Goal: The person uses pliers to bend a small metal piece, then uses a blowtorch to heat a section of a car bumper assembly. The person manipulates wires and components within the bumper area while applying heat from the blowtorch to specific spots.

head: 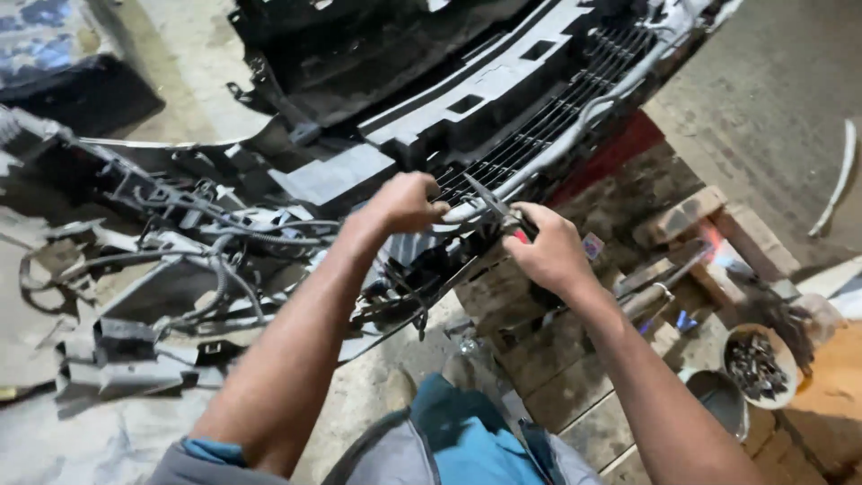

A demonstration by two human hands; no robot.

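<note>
A removed black car bumper with a slatted grille [539, 126] lies inside-up across the floor. My left hand [406, 203] grips a pale tube or trim strip [575, 126] that runs along the grille's lower edge. My right hand [549, 247] holds pliers [492, 203] with red handles, their jaws pointing up-left at the strip right beside my left fingers. Grey wiring looms [206, 224] trail off the bumper's left end.
Bricks and a wooden block [691, 216] sit to the right, with hand tools [655, 287] on them. A white bowl of small metal fasteners [759, 364] and a metal pot [718, 400] stand lower right. My knee in blue cloth [458, 436] is at the bottom.
</note>
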